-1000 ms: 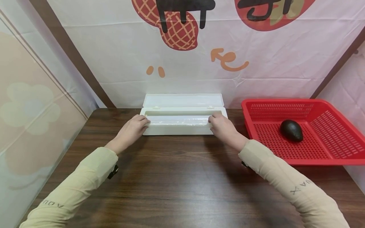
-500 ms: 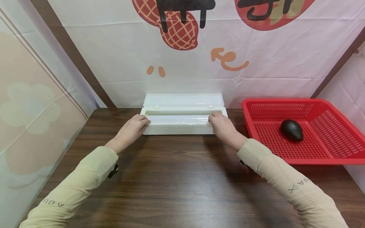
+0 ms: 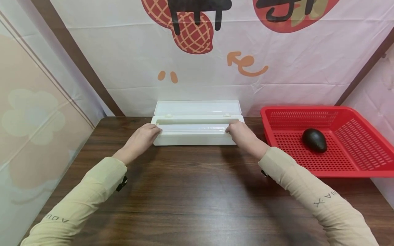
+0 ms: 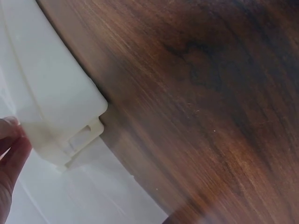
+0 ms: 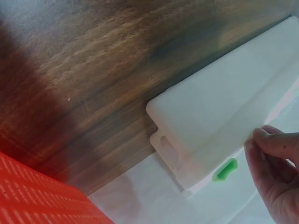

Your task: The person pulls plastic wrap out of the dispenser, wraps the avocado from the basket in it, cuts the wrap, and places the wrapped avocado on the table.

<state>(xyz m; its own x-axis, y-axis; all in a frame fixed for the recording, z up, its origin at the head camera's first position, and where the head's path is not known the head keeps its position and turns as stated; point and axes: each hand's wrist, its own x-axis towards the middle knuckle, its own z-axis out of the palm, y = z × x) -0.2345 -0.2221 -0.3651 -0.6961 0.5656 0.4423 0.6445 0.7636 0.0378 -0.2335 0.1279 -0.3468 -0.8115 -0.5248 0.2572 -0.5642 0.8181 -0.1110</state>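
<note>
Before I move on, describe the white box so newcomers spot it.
At the far edge of the dark wooden table sits the long white box. The left hand is at one end, the right hand near the other. Unlike the neighbouring red basket, it is narrow, with an open lid.

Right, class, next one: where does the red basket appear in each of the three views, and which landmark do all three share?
Head: the red basket stands at the right side of the picture.
Left wrist: not in it.
Right wrist: its side fills the lower left corner, cut off by the picture's edge.
Shared landmark: the white box, near the centre in head, upper left in left wrist, centre to right edge in right wrist.
</note>
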